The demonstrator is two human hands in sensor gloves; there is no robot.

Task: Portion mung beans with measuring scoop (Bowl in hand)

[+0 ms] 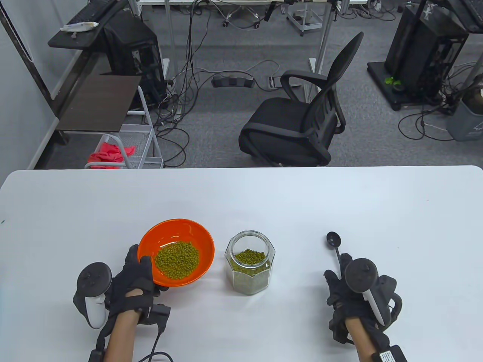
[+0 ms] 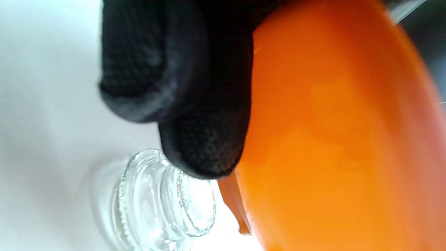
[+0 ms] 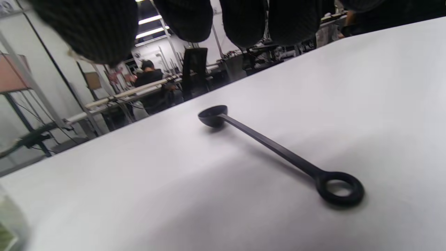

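Observation:
An orange bowl (image 1: 176,252) with a pile of mung beans (image 1: 177,259) is tilted and held off the table by my left hand (image 1: 137,277), thumb over its near-left rim. In the left wrist view my gloved fingers (image 2: 205,143) press the bowl's underside (image 2: 334,139). An open glass jar (image 1: 249,263) partly filled with mung beans stands to the right of the bowl; its mouth shows in the left wrist view (image 2: 163,202). A black measuring scoop (image 1: 333,241) lies on the white table (image 1: 339,203). My right hand (image 1: 345,290) hovers above its handle, fingers open, not touching the scoop (image 3: 278,150).
A black office chair (image 1: 302,117) stands beyond the table's far edge, with a wire cart (image 1: 128,147) at the left and cables on the floor. Bare table surface lies behind and to the right of the jar and scoop.

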